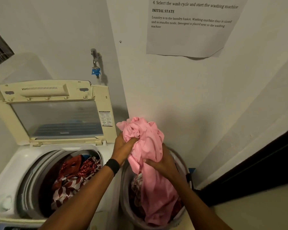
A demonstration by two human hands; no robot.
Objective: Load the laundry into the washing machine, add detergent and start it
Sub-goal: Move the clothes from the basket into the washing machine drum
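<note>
Both hands clutch a crumpled pink cotton garment (150, 135) above the round pale laundry basket (123, 191): the left hand (123, 146), with a black wristband (113, 166), curls its fingers into the upper bunch, and the right hand (163, 165) grips the cloth lower down. The garment's tail hangs into the basket onto other patterned clothes. Just left of the basket stands the white top-loading washing machine (23, 161), its cream lid (56, 117) raised, with red-and-white patterned laundry (70, 176) in its drum.

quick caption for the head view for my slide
Left hand and right hand grip a pink garment over the laundry basket, beside the open washing machine already holding red patterned clothes.
</note>
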